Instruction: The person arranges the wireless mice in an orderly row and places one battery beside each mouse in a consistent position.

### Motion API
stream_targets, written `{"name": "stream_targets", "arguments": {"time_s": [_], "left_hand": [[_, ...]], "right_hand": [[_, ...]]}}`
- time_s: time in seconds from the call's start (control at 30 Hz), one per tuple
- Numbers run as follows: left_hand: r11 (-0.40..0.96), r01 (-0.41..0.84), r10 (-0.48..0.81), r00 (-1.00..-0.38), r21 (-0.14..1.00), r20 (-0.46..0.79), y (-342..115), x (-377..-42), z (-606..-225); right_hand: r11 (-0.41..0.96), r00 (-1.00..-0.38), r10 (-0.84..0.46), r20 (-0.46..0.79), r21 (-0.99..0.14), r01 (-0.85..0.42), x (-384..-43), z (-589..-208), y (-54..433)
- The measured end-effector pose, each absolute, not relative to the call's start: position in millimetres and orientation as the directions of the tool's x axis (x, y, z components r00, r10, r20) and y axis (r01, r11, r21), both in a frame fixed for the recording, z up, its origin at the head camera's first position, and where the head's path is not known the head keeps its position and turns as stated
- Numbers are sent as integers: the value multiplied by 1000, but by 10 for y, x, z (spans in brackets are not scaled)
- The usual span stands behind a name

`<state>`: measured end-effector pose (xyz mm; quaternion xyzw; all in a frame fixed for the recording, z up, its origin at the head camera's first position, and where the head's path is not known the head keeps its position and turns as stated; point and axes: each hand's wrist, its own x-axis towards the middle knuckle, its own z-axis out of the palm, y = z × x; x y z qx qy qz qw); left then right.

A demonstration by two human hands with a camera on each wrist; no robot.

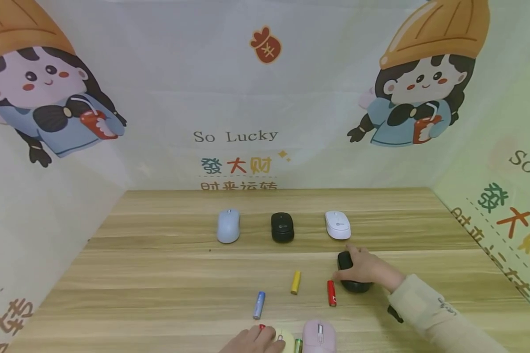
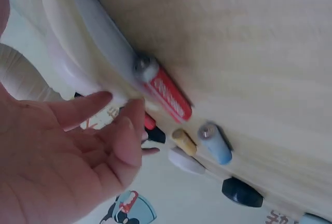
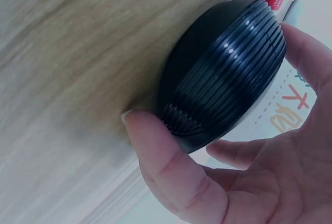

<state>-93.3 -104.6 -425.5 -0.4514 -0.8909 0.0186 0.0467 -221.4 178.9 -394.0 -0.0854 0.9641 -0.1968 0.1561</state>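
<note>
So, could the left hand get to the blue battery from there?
Probably yes: the blue battery lies just beyond the left hand with nothing covering it, though a red battery lying partly between them may need skirting.

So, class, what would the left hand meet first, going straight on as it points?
Probably the yellow mouse, which the left hand overlaps in the head view; whether they touch is unclear.

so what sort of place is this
Probably a small staged recording booth: a wood-grain table is enclosed by "So Lucky" printed backdrops, with computer mice and loose cylindrical batteries laid out on it.
</note>
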Motion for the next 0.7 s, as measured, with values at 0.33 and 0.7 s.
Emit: {"name": "stream_targets", "arguments": {"time_s": [0.33, 0.7], "left_hand": [[571, 737, 820, -485, -362, 304, -991, -920, -4423], [486, 823, 867, -495, -293, 48, -921, -1044, -4293]], "right_hand": [[909, -935, -230, -269, -404, -107, -2218, -3941, 1789], [917, -937, -223, -267, -384, -109, -2225, -3962, 1782]]}}
